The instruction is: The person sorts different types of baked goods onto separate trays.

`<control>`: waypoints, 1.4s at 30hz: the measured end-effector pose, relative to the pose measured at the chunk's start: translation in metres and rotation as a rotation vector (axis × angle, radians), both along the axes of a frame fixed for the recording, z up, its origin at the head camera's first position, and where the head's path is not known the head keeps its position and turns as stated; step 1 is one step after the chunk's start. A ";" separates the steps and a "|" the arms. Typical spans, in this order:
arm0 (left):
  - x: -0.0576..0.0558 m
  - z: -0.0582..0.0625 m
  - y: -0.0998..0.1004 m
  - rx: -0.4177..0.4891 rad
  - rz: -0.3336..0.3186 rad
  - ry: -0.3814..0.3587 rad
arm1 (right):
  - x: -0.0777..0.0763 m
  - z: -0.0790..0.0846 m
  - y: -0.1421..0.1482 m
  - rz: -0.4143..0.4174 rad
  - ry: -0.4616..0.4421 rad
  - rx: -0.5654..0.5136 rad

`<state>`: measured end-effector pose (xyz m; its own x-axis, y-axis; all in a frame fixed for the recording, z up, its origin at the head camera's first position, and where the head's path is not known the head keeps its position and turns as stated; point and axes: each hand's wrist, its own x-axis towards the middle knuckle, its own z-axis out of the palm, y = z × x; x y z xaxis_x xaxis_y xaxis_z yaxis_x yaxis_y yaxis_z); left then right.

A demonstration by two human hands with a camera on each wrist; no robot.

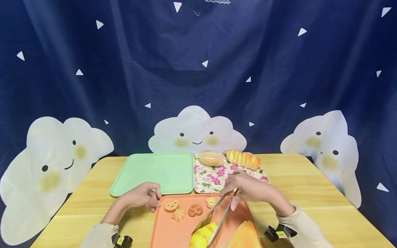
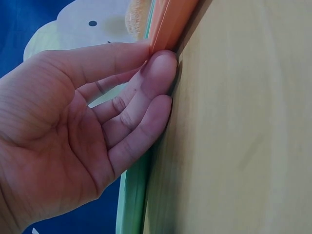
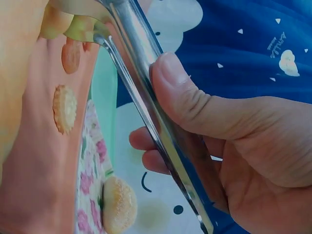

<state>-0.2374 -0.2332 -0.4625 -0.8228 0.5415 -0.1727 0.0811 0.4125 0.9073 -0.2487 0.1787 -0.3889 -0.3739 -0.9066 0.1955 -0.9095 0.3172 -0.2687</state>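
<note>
My right hand (image 1: 249,187) grips a pair of metal tongs (image 3: 141,83), thumb on one arm and fingers around the other. The tongs' ends straddle a yellow bread (image 1: 203,236) with an orange pattern on the orange tray (image 1: 167,230); whether they squeeze it I cannot tell. My left hand (image 1: 144,196) pinches the tray's far left corner between thumb and fingers, as the left wrist view shows up close. Several small cookies lie on the tray, among them a brown pretzel cookie (image 1: 195,210) and a round ridged cookie (image 3: 65,109).
A larger golden bread (image 1: 245,236) lies at the tray's near right, partly cut off by the frame. Behind stand a green tray (image 1: 155,175) and a floral tray (image 1: 204,181), the latter holding a sesame bun (image 1: 211,158) and a ridged bread roll (image 1: 243,159). A blue curtain (image 1: 198,82) hangs beyond the table.
</note>
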 end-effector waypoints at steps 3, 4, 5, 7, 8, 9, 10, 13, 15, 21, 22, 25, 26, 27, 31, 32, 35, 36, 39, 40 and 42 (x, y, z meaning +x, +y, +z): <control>0.001 -0.002 -0.001 0.012 -0.001 -0.004 | 0.001 0.001 -0.001 -0.015 0.010 0.005; 0.001 -0.002 -0.001 0.015 -0.003 -0.004 | 0.000 0.001 -0.001 -0.015 0.015 0.000; 0.001 -0.002 -0.001 0.018 -0.005 -0.006 | 0.000 0.001 -0.001 -0.012 0.021 -0.007; 0.001 -0.002 -0.001 0.023 -0.009 -0.006 | -0.002 0.002 0.002 0.001 0.037 -0.028; 0.001 -0.003 0.000 0.025 -0.012 -0.006 | -0.003 0.003 0.003 0.007 0.046 -0.042; 0.001 -0.003 0.000 0.025 -0.013 -0.007 | -0.004 0.003 0.005 0.015 0.059 -0.060; 0.002 -0.002 0.000 0.025 -0.015 -0.007 | -0.004 0.004 0.006 0.023 0.071 -0.082; 0.002 -0.002 0.000 0.020 -0.014 -0.007 | -0.004 0.008 0.010 0.008 0.072 -0.128; 0.002 -0.001 0.000 0.013 -0.009 -0.004 | -0.004 0.010 0.013 -0.016 0.083 -0.157; 0.002 0.000 -0.001 0.001 -0.003 0.005 | -0.007 0.020 0.022 -0.084 0.131 -0.259; 0.002 0.000 -0.001 0.001 -0.003 0.005 | -0.008 0.021 0.024 -0.101 0.130 -0.277; 0.001 0.000 -0.001 0.000 -0.003 0.004 | -0.009 0.024 0.030 -0.173 0.126 -0.327; 0.001 0.000 -0.001 0.001 -0.003 0.004 | -0.010 0.025 0.032 -0.203 0.131 -0.342; 0.001 0.000 -0.001 0.001 -0.004 0.003 | -0.010 0.026 0.034 -0.233 0.137 -0.356; 0.001 -0.001 -0.001 0.000 -0.009 0.008 | -0.013 0.029 0.043 -0.339 0.164 -0.408; 0.001 0.000 -0.001 0.000 -0.011 0.008 | -0.014 0.030 0.045 -0.361 0.171 -0.418; 0.000 0.000 -0.002 0.001 -0.015 0.007 | -0.017 0.031 0.051 -0.426 0.213 -0.419; 0.000 0.001 -0.002 0.002 -0.017 0.006 | -0.018 0.031 0.052 -0.449 0.232 -0.413; 0.000 0.002 -0.002 0.007 -0.020 0.003 | -0.020 0.030 0.055 -0.529 0.289 -0.386; 0.000 0.002 -0.002 0.009 -0.020 0.002 | -0.021 0.029 0.055 -0.561 0.304 -0.376; -0.001 0.002 -0.002 0.010 -0.023 0.004 | -0.022 0.028 0.055 -0.625 0.319 -0.356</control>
<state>-0.2382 -0.2347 -0.4604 -0.8109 0.5618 -0.1638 0.0944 0.4017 0.9109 -0.2706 0.2334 -0.3609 -0.6706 -0.4097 0.6184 -0.6412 0.7393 -0.2057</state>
